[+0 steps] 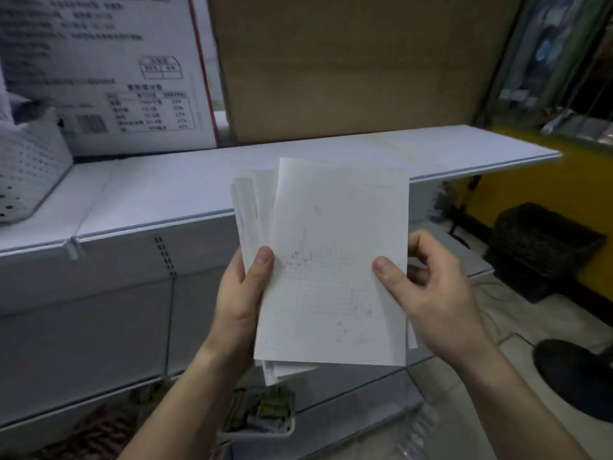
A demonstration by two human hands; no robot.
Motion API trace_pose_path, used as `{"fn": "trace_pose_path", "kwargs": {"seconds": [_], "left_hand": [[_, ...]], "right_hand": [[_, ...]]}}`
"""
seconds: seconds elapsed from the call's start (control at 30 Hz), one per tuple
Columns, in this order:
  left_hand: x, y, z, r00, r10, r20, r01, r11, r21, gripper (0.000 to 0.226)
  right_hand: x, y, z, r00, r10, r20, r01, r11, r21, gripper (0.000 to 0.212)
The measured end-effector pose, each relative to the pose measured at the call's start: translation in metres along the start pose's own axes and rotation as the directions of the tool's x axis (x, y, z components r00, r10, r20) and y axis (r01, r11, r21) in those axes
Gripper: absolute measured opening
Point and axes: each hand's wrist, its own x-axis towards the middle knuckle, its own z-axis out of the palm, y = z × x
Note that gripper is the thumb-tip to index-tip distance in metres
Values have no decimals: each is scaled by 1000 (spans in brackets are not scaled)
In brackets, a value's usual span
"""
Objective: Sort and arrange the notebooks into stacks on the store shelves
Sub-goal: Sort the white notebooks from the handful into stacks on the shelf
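Observation:
A bundle of thin white notebooks (pixel 335 260) with faint grid covers is held upright in front of the white shelf (pixel 159 190). My left hand (pixel 242 300) grips the bundle's left edge, thumb on the front cover. My right hand (pixel 424 293) pinches the right edge of the front notebook, thumb on its cover and fingers curled behind. The notebooks behind are fanned out to the left and stick out below.
On the shelf stand a white printed carton (pixel 109 71), a brown cardboard box (pixel 348 61) and a white perforated basket (pixel 30 167) at the left. Below right are a dark woven basket (pixel 537 247), a black round base (pixel 577 376) and a small tray of items (pixel 262 413) on a lower shelf.

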Motion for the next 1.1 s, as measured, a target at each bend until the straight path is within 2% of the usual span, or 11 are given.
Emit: {"fn": "trace_pose_path", "kwargs": {"seconds": [0.1, 0.3, 0.47, 0.67, 0.8, 0.9, 0.97, 1.0, 1.1], "left_hand": [[-9, 9, 10, 987, 71, -147, -69, 997, 23, 107], [-37, 33, -7, 934, 136, -330, -124, 991, 57, 103], [-59, 47, -42, 859, 173, -482, -164, 985, 62, 104], [-74, 62, -81, 814, 149, -561, -184, 983, -5, 100], [-85, 70, -102, 838, 149, -525, -163, 986, 20, 99], [-91, 72, -118, 797, 201, -570, -187, 979, 84, 99], [-96, 74, -128, 759, 214, -615, -197, 976, 97, 99], [-100, 76, -134, 743, 222, -631, -208, 973, 97, 94], [-111, 76, -156, 688, 247, -682, -247, 964, 100, 56]], "right_hand": [[23, -8, -12, 995, -66, 71, 75, 988, -133, 22], [52, -34, 12, 946, -120, 300, 125, 992, 3, 24], [67, -51, 44, 868, -96, 487, 72, 995, 68, 14], [82, -81, 87, 777, -72, 626, -27, 989, 147, 12], [86, -89, 112, 735, -86, 673, -34, 986, 163, 12], [93, -92, 126, 722, -80, 687, -36, 988, 153, 14], [104, -92, 133, 744, -68, 665, -61, 984, 169, 14], [112, -93, 137, 761, -60, 645, -81, 979, 186, 15], [145, -96, 154, 808, -31, 588, -121, 969, 217, 15]]}}
